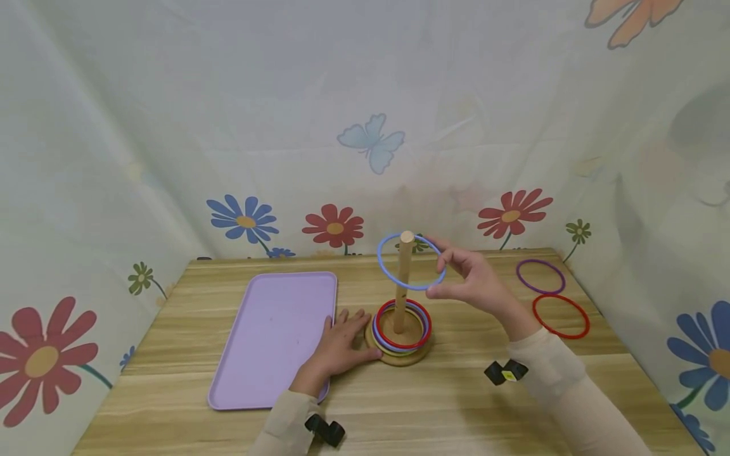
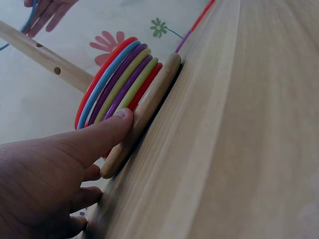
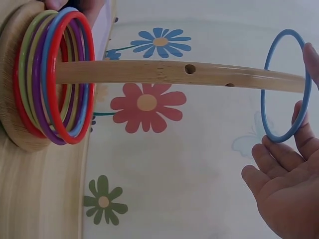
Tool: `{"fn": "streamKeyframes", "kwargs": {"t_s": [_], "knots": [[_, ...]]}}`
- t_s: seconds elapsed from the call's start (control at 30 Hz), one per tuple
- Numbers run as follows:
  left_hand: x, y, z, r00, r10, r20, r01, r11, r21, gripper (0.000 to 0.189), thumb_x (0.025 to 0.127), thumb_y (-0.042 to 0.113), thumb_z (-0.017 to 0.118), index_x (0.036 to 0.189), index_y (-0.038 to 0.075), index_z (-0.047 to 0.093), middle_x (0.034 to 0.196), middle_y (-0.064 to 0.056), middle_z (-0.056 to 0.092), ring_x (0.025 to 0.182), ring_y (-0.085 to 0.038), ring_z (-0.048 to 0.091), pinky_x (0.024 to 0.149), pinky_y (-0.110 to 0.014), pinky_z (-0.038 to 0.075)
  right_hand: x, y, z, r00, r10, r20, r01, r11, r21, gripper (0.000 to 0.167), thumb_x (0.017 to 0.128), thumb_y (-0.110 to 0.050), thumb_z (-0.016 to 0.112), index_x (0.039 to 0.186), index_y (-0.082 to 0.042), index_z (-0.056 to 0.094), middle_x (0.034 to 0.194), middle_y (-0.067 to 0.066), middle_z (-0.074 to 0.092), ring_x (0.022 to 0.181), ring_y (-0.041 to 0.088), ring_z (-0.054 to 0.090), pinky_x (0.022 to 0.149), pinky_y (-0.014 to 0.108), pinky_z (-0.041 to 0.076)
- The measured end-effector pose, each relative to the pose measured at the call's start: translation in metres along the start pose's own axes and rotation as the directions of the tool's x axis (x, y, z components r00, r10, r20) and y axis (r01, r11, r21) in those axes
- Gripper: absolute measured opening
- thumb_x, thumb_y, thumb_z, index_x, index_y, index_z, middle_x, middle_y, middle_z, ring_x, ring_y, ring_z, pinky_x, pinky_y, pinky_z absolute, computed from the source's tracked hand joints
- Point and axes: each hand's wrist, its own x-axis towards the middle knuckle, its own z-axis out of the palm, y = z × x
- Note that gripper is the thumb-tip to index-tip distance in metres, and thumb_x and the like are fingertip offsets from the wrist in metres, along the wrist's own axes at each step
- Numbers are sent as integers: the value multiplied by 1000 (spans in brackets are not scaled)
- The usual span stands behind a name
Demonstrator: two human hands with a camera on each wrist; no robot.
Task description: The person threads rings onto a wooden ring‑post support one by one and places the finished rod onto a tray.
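Right hand fingers pinch the blue ring, which encircles the peg top. Level the ring before release. Left hand fingers, extended, brace the wooden base on the counter.

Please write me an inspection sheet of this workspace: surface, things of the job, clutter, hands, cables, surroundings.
Surface: wooden table, light striped grain.
Job's things: wooden peg stand upright, with red, blue, purple and green rings stacked on its round base; blue ring around the peg top; purple ring and red ring lying flat at the right.
Clutter: lilac tray, nothing in it.
Hands: left hand rests on the table, thumb against the base; right hand pinches the blue ring with its fingers.
Cables: nothing seen.
Surroundings: cloth backdrop printed with flowers and butterflies.
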Motion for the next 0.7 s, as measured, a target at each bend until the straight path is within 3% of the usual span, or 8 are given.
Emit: {"fn": "streamKeyframes", "kwargs": {"t_s": [0.2,0.43,0.7], "knots": [[0,-1,0,1000,0,4,0,1000,8,89,89,60,78,157,11,51,165,-16,43,156,-50,24,122,-74,5,-5,9,4,1000,3,-2,-3,1000,-10,30,83,1,88,94,-7,62,162,17,47,155,38,33,125,50,25],[1,0,-1,1000,-2,6,2,1000,5,89,88,60,79,157,10,52,164,-17,43,156,-50,24,122,-74,5,-11,19,8,1000,18,0,-18,1000,-1,29,83,1,87,94,-8,62,163,15,46,156,38,32,125,37,29],[1,-1,-1,1000,7,-1,-7,1000,15,89,88,60,78,157,10,52,164,-17,44,155,-51,24,121,-75,6,-20,30,12,999,41,4,-41,999,6,30,82,3,88,93,-8,63,162,16,46,155,38,34,123,60,24]]}}
